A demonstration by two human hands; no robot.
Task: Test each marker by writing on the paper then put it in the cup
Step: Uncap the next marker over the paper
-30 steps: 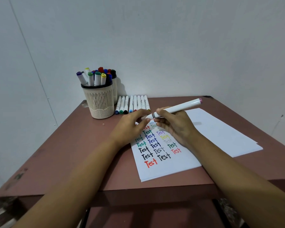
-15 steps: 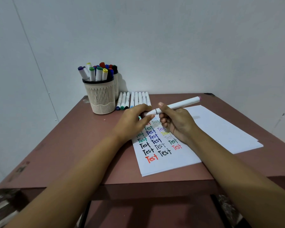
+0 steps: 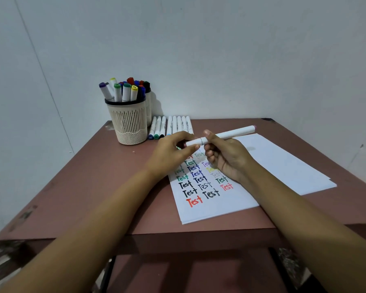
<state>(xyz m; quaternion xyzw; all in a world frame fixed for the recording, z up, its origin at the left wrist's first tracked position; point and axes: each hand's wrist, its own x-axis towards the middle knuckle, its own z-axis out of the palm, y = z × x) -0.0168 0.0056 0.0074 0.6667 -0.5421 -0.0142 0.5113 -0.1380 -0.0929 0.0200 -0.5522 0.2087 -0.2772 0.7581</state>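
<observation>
Holds white marker (image 3: 226,135) in both hands just above paper (image 3: 216,208), near level, pink-tipped end raised toward the right; grips barrel with right hand (image 3: 226,157), fingers curled under it, thumb on top; pinches other end with left hand (image 3: 169,154), thumb and forefinger closed on it; cannot tell whether that end is capped. Works over brown table (image 3: 93,187); has paper lying flat on it, covered in rows of "Test" in black, green, blue, purple, yellow and red; has blank sheet (image 3: 283,166) under it, jutting out to the right. Has cup (image 3: 129,123) standing at far left of table near the wall, packed with upright capped markers; has row of markers (image 3: 173,125) lying flat just right of cup, side by side, near ends pointing toward the hands.
</observation>
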